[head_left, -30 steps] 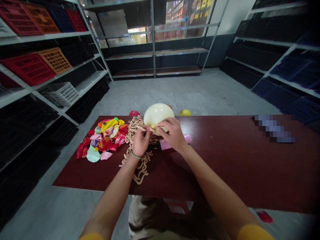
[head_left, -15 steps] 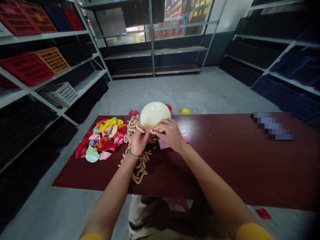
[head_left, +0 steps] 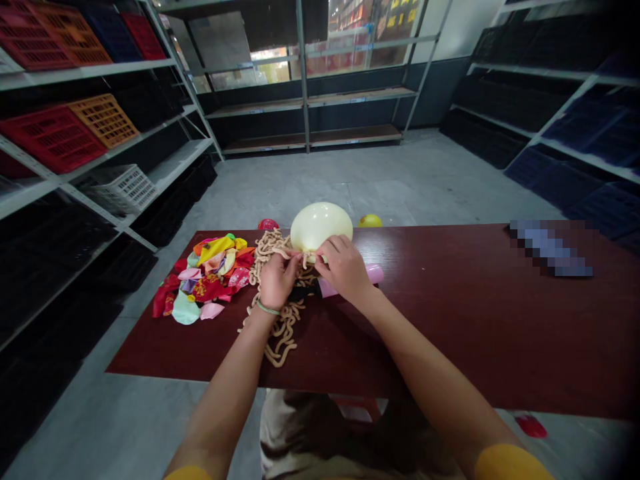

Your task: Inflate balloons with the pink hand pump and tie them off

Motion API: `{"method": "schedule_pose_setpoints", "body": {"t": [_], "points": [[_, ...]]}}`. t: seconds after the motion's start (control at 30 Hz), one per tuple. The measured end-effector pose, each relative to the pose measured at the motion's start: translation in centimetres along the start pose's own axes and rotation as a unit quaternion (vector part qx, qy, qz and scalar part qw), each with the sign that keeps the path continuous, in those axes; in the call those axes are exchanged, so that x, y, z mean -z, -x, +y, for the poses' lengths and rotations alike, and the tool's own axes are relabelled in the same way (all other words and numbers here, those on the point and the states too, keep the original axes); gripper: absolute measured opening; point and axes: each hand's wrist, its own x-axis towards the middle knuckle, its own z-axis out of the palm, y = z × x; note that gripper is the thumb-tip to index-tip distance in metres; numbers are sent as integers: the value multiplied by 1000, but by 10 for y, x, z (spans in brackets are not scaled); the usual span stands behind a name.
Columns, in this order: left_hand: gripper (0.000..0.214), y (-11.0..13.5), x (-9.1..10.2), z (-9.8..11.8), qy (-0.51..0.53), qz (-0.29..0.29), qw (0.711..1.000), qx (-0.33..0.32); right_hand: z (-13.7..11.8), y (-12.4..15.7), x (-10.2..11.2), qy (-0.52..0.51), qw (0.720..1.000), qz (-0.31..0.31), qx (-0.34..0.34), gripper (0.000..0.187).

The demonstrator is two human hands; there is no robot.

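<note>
A pale yellow inflated balloon (head_left: 321, 223) stands over the table's far edge, its neck toward me. My left hand (head_left: 277, 280) is closed in a pinch at the left of the neck, with a beige cord-like strip (head_left: 305, 260) at its fingertips. From the other side, my right hand (head_left: 346, 268) pinches close to the neck, its fingertips partly hiding the knot area. Under the hands spreads a pile of beige curly strips (head_left: 283, 327). A pink hand pump (head_left: 374, 273) with a black end lies beneath my right hand.
Left on the dark red table (head_left: 450, 320) is a heap of uninflated coloured balloons (head_left: 205, 277). A blurred flat object (head_left: 553, 248) lies far right. Beyond the table edge show a red balloon (head_left: 268, 224) and a yellow balloon (head_left: 370, 220). Shelves with crates (head_left: 55, 137) stand around.
The pale balloon and my hands have shifted slightly right. My hands are a little farther apart, and more of the pump's black end shows.
</note>
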Motion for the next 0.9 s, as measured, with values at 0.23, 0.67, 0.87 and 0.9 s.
{"method": "schedule_pose_setpoints", "body": {"t": [0.23, 0.67, 0.87, 0.9], "points": [[23, -4, -1, -2, 27, -14, 999, 31, 11, 2, -4, 37, 999, 2, 8, 17], [27, -2, -2, -5, 47, -73, 995, 49, 2, 9, -5, 95, 984, -149, -17, 37], [25, -2, -1, -5, 26, -77, 996, 47, -1, 8, -7, 105, 980, -170, -10, 34], [25, -2, -2, -4, 24, -75, 996, 45, -1, 8, -8, 105, 980, -169, -7, 33]]}}
